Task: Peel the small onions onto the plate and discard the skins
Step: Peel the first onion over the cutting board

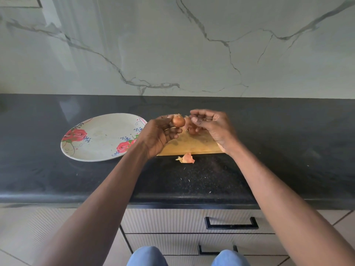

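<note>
**Onion held above the board, skin scrap on the counter**

Nearest the camera, below both forearms, a pair of knees in blue jeans (148, 256) shows in front of ribbed pale drawers (172, 220) with black handles (231, 223). Beyond them runs the rounded front edge of a dark speckled counter (278, 150).

On that counter, just short of the hands and between the two wrists, lies a torn piece of pinkish onion skin (186, 158), close to the near edge of a wooden cutting board (192, 145).

Above the board, the left hand (159, 135) pinches a small brown onion (178, 121) between thumb and fingertips, its wispy root end turned up. The right hand (213, 127) hovers just beside that onion on its right, fingers curled and bunched toward it; whether they pinch anything cannot be told. Under and between the two hands, more small onions (190, 129) rest on the board, partly hidden by the fingers, so their number is unclear.

Left of the gripped onion, past the left wrist, sits a white plate (99, 135) with red roses on its rim; the wrist covers its right edge. No onion is visible on it.

Beyond the hands the counter carries on to a pale marble wall (172, 45) with grey veins.
</note>
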